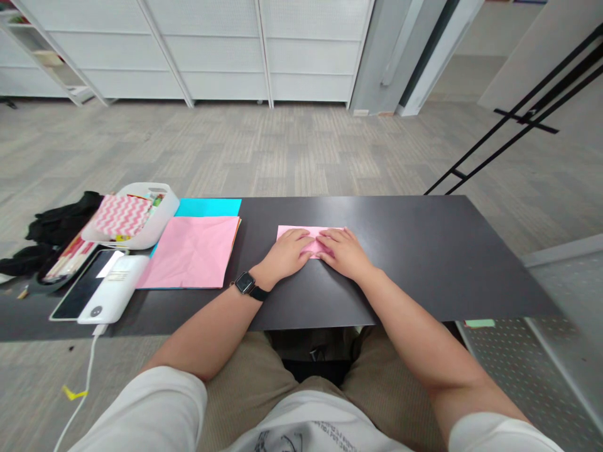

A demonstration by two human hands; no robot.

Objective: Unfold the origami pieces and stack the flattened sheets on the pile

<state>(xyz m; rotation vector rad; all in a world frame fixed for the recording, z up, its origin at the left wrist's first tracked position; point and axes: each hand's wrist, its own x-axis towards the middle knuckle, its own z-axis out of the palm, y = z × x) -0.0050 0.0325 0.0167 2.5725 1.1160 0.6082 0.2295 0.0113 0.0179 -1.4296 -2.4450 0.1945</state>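
Note:
A small folded sheet of pink paper [308,233] lies near the middle of the dark table. My left hand [293,250] rests over its left part, fingers stretched out and pressing on it. Over the right part lies my right hand [342,250], its fingers likewise spread flat. The fingertips of both hands almost meet at the paper's middle, with pink showing between them. My hands cover much of the sheet, so its exact folds are hidden. A black smartwatch [245,283] is on my left wrist.
Left on the table [424,263] are stacked pink sheets [193,251] above a blue sheet [211,206], a white basket [162,216], a phone [78,292] and a white power bank [115,289] with a cable [87,383]. A black metal stand [499,132] is at the right.

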